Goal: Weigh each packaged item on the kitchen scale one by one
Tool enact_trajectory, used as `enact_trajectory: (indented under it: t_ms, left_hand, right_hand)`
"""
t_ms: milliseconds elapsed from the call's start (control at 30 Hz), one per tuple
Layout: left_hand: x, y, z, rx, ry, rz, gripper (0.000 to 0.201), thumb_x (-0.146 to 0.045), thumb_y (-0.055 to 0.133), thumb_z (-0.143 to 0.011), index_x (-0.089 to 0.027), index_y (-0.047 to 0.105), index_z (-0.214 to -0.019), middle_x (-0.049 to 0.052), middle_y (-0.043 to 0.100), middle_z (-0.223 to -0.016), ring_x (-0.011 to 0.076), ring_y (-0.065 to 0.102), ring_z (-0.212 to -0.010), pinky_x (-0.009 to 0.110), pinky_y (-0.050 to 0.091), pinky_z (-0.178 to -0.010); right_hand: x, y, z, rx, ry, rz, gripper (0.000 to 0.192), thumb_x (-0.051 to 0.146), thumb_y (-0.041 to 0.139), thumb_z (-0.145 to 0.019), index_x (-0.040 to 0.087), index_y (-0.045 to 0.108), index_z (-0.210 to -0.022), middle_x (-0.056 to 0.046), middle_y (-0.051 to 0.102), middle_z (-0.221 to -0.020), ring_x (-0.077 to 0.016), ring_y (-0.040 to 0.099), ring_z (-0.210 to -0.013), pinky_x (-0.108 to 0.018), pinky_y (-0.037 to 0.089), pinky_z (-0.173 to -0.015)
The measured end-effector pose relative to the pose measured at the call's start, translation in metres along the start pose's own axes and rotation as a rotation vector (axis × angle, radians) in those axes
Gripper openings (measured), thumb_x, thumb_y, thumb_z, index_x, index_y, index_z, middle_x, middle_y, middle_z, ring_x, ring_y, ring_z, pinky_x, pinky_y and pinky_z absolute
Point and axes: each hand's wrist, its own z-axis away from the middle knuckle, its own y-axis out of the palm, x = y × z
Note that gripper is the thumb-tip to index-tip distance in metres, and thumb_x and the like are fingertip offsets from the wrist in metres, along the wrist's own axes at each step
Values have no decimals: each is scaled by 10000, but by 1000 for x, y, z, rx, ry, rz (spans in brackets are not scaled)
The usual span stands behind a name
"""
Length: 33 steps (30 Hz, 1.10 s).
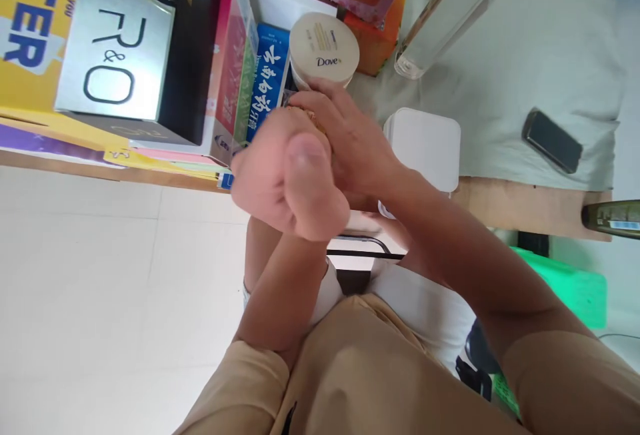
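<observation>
Here, small brown item (306,115), between both hands' grip

Left hand (287,172) fisted, pressed against right hand (350,138); a small brownish object (306,115) barely shows between them, identity unclear. Dove jar (324,48) at 12 o'clock, white box (425,145) at 3, black phone (551,140) farther right.

left hand (287,178): bare, no ring or watch in view | right hand (350,145): bare, forearm uncovered | sleeves (240,388): short, tan, loose, ending above both elbows | shirt (360,368): tan, plain, with a dark mark near the bottom edge | shorts (425,308): white
</observation>
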Motion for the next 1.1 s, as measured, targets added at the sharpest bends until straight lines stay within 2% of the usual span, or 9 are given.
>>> enact_trajectory:
  t_ms: [133,300,400,500,667,933,1000,1067,1100]
  left_hand:
    - [4,-9,-2,31,-123,-19,577,-495,565,-1074,-193,421,-604,-8,342,-585,113,304,-527,365,234,-542]
    - [7,-4,6,46,-87,-27,573,-558,564,-1057,-197,419,-637,-12,317,-579,109,283,-520,368,211,-546]
    - [9,1,11,45,-82,-24,503,-420,553,-1051,-191,389,-634,-11,334,-553,113,256,-501,373,182,-543]
    - [16,3,17,101,-61,-6,560,-466,593,-1023,-195,364,-590,-6,304,-522,123,237,-484,386,144,-543]
    - [36,6,31,342,-93,-96,640,-559,579,-1038,-210,367,-545,-9,295,-502,130,249,-472,391,192,-542]
    - [51,27,54,631,-62,-215,662,-568,542,-1051,-196,374,-529,-29,314,-457,95,248,-438,355,157,-488]
    - [54,28,56,662,-78,-244,646,-535,537,-1051,-198,359,-529,-28,300,-462,95,251,-442,357,158,-487]
    - [58,28,57,703,-112,-262,620,-472,545,-1045,-198,315,-539,-32,262,-477,91,227,-444,362,150,-494]
    - [59,28,57,726,-134,-259,603,-426,554,-1038,-197,292,-545,-35,239,-485,87,208,-445,361,146,-496]
  right_hand:
    - [6,3,-6,35,44,41,673,622,731,-863,406,510,-1461,26,516,-1618,-216,705,-1150,-371,695,-841]
    - [1,-9,10,-103,-5,-2,596,516,715,-862,375,527,-1410,-12,576,-1527,-271,617,-1356,-390,687,-826]
    - [-27,-29,43,-277,-56,-6,669,367,752,-766,341,512,-1390,-63,591,-1497,-280,607,-1341,-388,649,-735]
    - [-72,-51,85,-389,-6,16,706,302,740,-732,310,503,-1397,-85,632,-1442,-264,667,-1173,-384,621,-741]
    - [-130,-66,131,-362,12,92,698,394,747,-764,315,507,-1415,-82,673,-1406,-315,665,-1256,-547,582,-1025]
    - [-146,-62,127,-272,-69,31,711,495,699,-842,262,505,-1485,-112,636,-1520,-333,623,-1387,-563,480,-1128]
    - [-156,-61,127,-434,-95,-112,630,666,608,-888,268,619,-1376,-99,687,-1437,-309,672,-1288,-504,514,-1009]
    - [-167,-56,126,-825,-34,-355,611,759,445,-935,237,693,-1134,-84,744,-1131,-200,681,-926,-375,475,-750]
    - [-172,-52,125,-1029,17,-468,602,732,363,-969,216,670,-1021,-62,698,-942,-137,577,-730,-315,381,-633]
